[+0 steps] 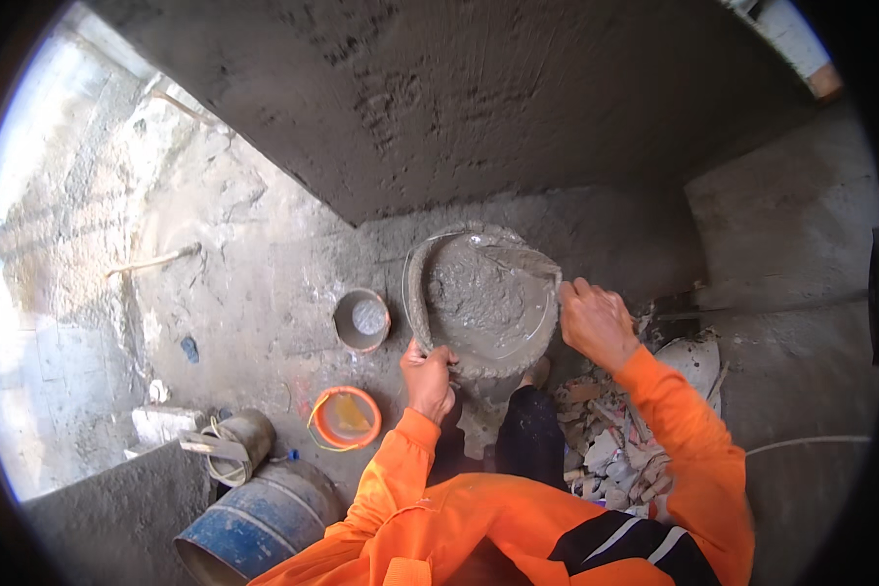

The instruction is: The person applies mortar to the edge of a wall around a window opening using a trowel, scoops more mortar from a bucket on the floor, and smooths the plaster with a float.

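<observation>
A round tub point(549, 322) coated in grey mortar stands in front of me on the floor. Wet mortar point(474, 298) fills its middle. Along the tub's left side runs a thick mortar-covered edge, perhaps a folded lining; I cannot tell which. My left hand point(428, 379) is closed on this edge at the near left, thumb on top. At the right rim, my right hand point(598, 324) is closed in a fist, gripping the mortar-covered edge there. A pointed, mortar-coated flap point(529, 260) lies across the tub's far right.
Left of the tub are a small grey bucket point(342, 320) and an orange bucket point(324, 402). A blue drum point(254, 523) lies at the lower left, beside a grey pail point(254, 437). Rubble point(610, 459) is heaped at right. A rendered wall point(498, 117) rises ahead.
</observation>
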Motion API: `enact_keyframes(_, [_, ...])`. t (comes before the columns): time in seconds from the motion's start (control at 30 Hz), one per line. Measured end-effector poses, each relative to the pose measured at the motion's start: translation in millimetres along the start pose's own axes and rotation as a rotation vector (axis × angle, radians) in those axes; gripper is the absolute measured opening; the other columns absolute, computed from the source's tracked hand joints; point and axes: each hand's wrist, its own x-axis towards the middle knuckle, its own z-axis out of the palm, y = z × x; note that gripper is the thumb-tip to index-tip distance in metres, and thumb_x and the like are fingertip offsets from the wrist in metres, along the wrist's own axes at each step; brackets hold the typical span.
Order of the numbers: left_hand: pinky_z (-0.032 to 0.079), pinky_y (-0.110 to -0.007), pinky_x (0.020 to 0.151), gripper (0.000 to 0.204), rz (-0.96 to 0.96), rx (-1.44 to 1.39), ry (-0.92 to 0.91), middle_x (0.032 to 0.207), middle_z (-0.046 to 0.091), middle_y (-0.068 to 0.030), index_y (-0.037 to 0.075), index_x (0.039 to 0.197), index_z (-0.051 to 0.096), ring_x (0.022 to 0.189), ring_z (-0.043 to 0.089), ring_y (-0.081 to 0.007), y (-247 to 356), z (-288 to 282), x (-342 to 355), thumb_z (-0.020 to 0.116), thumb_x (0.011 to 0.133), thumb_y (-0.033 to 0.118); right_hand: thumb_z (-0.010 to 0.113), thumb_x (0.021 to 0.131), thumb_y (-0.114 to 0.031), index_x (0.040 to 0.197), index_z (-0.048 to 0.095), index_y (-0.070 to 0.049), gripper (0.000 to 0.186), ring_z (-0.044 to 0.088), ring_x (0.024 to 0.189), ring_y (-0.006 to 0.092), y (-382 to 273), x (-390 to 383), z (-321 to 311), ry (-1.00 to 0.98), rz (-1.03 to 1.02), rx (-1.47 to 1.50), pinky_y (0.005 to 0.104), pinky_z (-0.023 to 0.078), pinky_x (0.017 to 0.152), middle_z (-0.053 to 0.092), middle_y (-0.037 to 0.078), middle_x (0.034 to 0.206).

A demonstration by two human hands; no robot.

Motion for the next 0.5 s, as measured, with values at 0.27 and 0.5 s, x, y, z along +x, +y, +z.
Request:
enact_keyframes(0.27, [0.039, -0.025, 0.048, 0.024, 0.062, -0.044, -0.153, 0.068, 0.053, -0.0004, 0.003, 0.086, 0.056, 0.058, 0.049, -0.0102, 64, 29, -28, 0.049, 0.068, -0.011, 0.058, 0.075, -0.015, 0.070, 0.057, 0.000, 0.017, 0.055, 0.050, 0.0166, -29, 14, -55, -0.628, 0.215, 0.740, 0.0329, 0.046, 0.048, 0.058, 0.008, 0.062])
enact_keyframes(0.5, [0.040, -0.027, 0.048, 0.025, 0.023, -0.046, -0.133, 0.069, 0.053, -0.0011, 0.001, 0.086, 0.057, 0.058, 0.049, -0.0112, 83, 28, -36, 0.049, 0.067, -0.011, 0.057, 0.083, -0.010, 0.085, 0.057, -0.002, 0.008, 0.048, 0.049, 0.0046, -32, -39, -85, -0.456, 0.446, 1.299, 0.0203, 0.040, 0.044, 0.054, 0.000, 0.066])
